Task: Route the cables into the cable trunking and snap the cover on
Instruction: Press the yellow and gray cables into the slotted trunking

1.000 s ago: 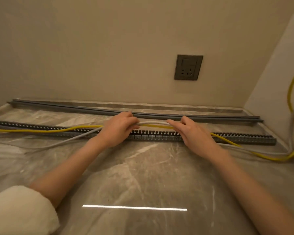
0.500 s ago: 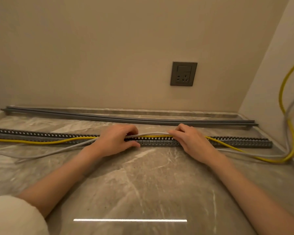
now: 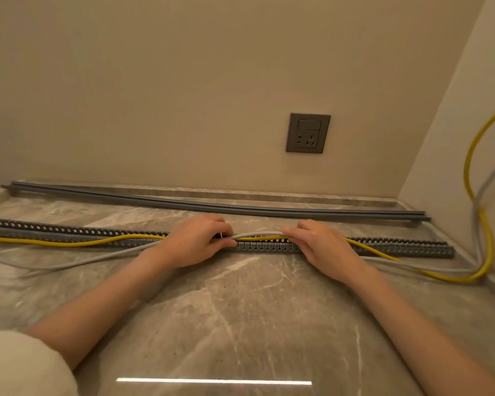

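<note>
Both hands, left and right, pinch the grey cable and yellow cable over the trunking on the bench.

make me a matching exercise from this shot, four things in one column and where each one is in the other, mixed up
Things:
1. trunking cover
2. wall socket
3. slotted trunking
4. yellow cable

Places:
A. on the wall, above the counter
B. under both hands, running left to right across the counter
C. lying loose at the foot of the back wall
D. climbing the right wall at one end, trailing over the trunking to the left edge at the other

Pairs: 1-C, 2-A, 3-B, 4-D
</note>
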`<state>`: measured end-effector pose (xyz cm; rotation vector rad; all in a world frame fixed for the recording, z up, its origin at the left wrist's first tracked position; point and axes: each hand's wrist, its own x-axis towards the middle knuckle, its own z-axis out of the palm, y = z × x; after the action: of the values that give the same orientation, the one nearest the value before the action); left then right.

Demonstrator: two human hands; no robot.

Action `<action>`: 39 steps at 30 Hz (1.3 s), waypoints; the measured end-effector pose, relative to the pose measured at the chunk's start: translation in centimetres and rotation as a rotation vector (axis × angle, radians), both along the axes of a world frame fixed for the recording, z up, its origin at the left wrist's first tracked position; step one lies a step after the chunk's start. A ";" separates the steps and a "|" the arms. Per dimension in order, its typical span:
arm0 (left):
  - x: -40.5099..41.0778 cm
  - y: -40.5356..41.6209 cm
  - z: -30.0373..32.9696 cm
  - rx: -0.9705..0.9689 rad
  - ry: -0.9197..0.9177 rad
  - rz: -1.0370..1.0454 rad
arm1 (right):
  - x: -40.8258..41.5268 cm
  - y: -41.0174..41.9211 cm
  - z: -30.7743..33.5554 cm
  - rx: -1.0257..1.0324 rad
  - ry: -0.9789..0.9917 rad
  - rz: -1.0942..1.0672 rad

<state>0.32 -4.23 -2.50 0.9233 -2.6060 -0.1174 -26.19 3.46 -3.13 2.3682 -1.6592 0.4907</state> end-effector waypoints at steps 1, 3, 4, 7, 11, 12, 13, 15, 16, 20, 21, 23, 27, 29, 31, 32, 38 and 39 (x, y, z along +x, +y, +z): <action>0.0 0.1 0.0 -0.002 -0.004 0.002 | 0.0 0.0 0.0 0.002 -0.007 0.001; -0.2 0.1 0.2 0.006 -0.017 0.006 | 0.0 0.1 0.2 0.000 -0.019 0.006; -0.2 0.0 0.4 0.014 -0.035 0.005 | 0.0 0.2 0.3 -0.001 -0.024 0.011; -0.1 -0.2 1.5 0.069 -0.128 0.003 | -0.1 0.6 0.7 -0.002 -0.048 0.031; 0.4 -0.3 3.0 0.163 -0.226 0.043 | 0.2 0.9 1.1 0.006 -0.064 0.075; 0.5 -0.2 3.2 0.174 -0.246 0.058 | 0.4 0.9 1.1 0.011 -0.058 0.084; 0.6 -0.2 3.4 0.182 -0.268 0.072 | 0.6 0.9 1.1 0.019 -0.059 0.091; 0.7 -0.2 3.8 0.204 -0.325 0.107 | 0.9 1.0 1.1 0.037 -0.094 0.087; 0.8 -0.2 4.1 0.225 -0.352 0.130 | 0.9 1.1 1.1 0.050 -0.139 0.080; 1.0 -0.2 4.9 0.362 -0.444 0.194 | 1.0 1.3 1.6 0.147 -0.301 0.094; 1.0 -0.1 5.0 0.390 -0.465 0.201 | 1.1 1.4 1.8 0.180 -0.303 0.107; 1.1 0.2 5.3 0.417 -0.509 0.217 | 1.4 1.6 2.1 0.220 -0.267 0.124; 0.7 1.1 5.9 0.110 -0.543 0.227 | 1.6 1.7 2.4 0.260 -0.184 0.103; -0.2 2.0 6.1 -0.038 -0.434 0.176 | 1.8 1.5 2.5 0.277 -0.146 0.101; -1.5 3.2 5.7 -0.090 -0.331 0.084 | 1.9 1.4 2.4 0.286 -0.117 0.100; -2.3 3.7 5.3 -0.093 -0.308 0.037 | 1.9 1.3 2.4 0.291 -0.099 0.103; -3.5 3.6 3.1 -0.056 -0.355 -0.044 | 2.2 1.5 2.5 0.298 -0.110 0.097; -3.3 3.3 3.0 -0.042 -0.351 -0.035 | 2.2 1.6 2.6 0.295 -0.110 0.077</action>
<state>-3.01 -0.91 0.55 0.9566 -2.9319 0.0999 -24.04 5.02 -0.57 2.6666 -1.8032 0.4214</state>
